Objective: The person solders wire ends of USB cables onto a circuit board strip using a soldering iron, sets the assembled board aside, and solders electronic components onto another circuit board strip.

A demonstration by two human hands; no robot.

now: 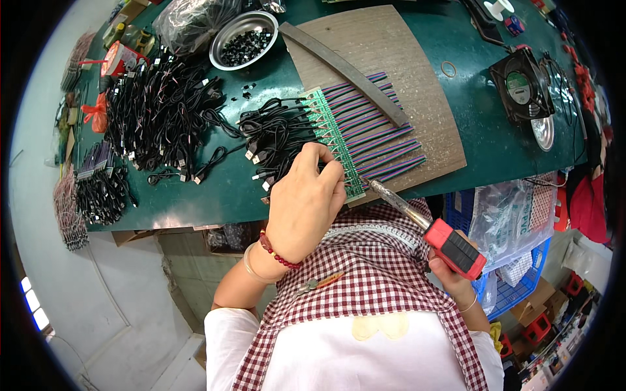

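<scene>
A big green table (195,189) is seen from above, and a brown board (417,72) is laid on it. A long grey bar (345,65) is set across the board, over rows of purple and green wires (378,130). These wires are joined to a green strip of small boards (336,140) at the near edge of the brown board. Black cables (274,133) are bunched just left of the strip (many more are piled farther left). The left hand (306,199) is pressed down on the strip, with its grip pinched together on a black cable end. A red and black soldering iron (433,228) is held in the right hand (456,280), whose grip is wrapped around the handle. The metal tip is pointed at the strip's near end.
</scene>
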